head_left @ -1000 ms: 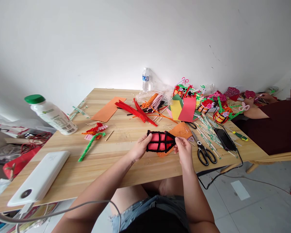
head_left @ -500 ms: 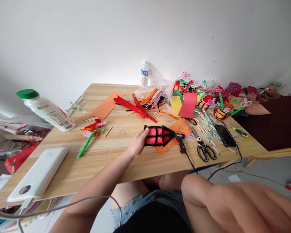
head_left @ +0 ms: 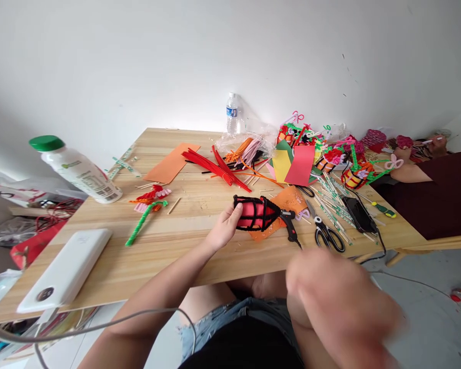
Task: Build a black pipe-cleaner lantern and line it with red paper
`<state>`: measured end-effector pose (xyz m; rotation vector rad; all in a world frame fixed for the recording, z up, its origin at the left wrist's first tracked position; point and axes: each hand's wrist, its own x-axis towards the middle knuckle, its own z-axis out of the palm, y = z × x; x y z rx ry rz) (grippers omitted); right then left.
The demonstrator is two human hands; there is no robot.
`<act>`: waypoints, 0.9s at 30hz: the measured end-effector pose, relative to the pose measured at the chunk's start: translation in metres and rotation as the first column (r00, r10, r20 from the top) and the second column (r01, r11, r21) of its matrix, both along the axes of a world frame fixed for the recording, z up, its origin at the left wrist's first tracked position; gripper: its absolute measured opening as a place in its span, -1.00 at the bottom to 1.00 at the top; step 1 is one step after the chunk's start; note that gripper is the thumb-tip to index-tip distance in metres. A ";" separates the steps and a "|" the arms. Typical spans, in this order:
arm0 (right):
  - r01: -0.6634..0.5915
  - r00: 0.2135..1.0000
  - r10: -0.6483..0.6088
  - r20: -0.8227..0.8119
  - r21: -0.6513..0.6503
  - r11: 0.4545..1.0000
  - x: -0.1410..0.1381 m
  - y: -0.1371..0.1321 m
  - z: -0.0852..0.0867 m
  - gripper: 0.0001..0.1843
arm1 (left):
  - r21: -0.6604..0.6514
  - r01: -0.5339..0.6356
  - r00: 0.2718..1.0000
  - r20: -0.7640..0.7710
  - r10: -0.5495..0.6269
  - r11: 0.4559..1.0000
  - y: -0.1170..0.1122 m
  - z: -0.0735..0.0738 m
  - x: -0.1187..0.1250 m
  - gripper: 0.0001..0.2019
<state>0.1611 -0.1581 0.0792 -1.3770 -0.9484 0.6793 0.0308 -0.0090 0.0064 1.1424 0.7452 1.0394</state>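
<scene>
My left hand (head_left: pixel 223 229) is closed on the end of a red lantern-shaped craft piece (head_left: pixel 253 214) with a black pipe-cleaner frame. It is held on its side over the table, its pointed end toward the right. Just past that tip lies a black glue gun (head_left: pixel 290 226), partly on an orange sheet (head_left: pixel 264 232). Low in front of the table edge, my right hand (head_left: pixel 334 287) is raised near the camera, smeared by motion, so its fingers cannot be made out. Black-handled scissors (head_left: pixel 328 237) lie beyond it on the tabletop.
Red pipe cleaners (head_left: pixel 209 165), coloured sheets (head_left: pixel 300 164) and striped paper straws (head_left: pixel 332 202) cover the table's middle and right. A white bottle (head_left: pixel 79 171) and a white power bank (head_left: pixel 65 269) are on the left. A co-worker's arm (head_left: pixel 411 166) rests at far right.
My right hand has drawn in from the lower right corner toward the table edge. The left hand still grips the lantern, which is turned slightly. The view has shifted a little.
</scene>
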 end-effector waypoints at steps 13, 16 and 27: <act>-0.041 0.476 -0.109 0.872 0.146 0.988 0.002 0.078 -0.062 -0.75 | 0.041 -0.017 0.999 -0.030 0.019 0.999 -0.002 -0.005 0.007 -0.45; -0.024 0.442 -0.082 0.893 0.103 0.994 0.001 0.081 -0.065 -0.75 | 0.030 0.006 1.000 -0.016 -0.005 1.000 -0.002 -0.007 0.009 -0.44; -0.067 0.456 -0.047 0.889 0.087 0.994 0.003 0.084 -0.070 -0.76 | 0.035 0.020 1.000 -0.023 -0.019 0.999 0.000 -0.007 0.009 -0.43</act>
